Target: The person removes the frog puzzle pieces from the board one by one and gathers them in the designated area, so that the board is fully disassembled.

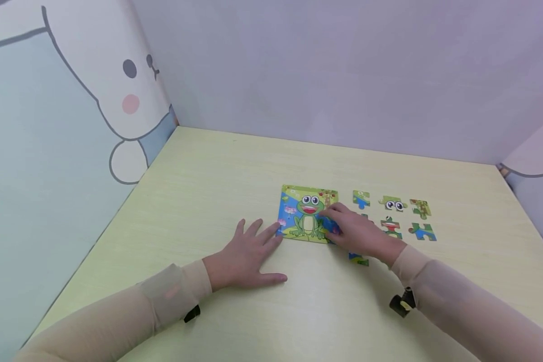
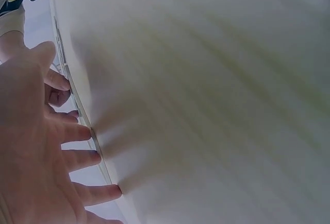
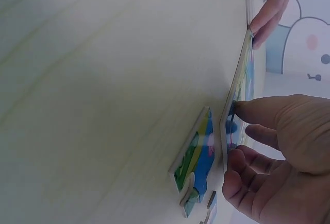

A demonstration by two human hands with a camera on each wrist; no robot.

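A square frog puzzle board lies on the table. Beside its lower left corner my left hand lies with fingers spread, two fingertips touching the board's edge. In the left wrist view that hand has straight fingers and holds nothing. My right hand is over the board's right side. In the right wrist view its thumb and curled fingers pinch what looks like a blue puzzle piece at the board's edge; the fingers partly hide it.
Right of the board lie several loose puzzle pieces: one with eyes, one with a red mouth, a tree piece and a blue-green piece. Another lies below the right hand. A pale wall stands behind the table.
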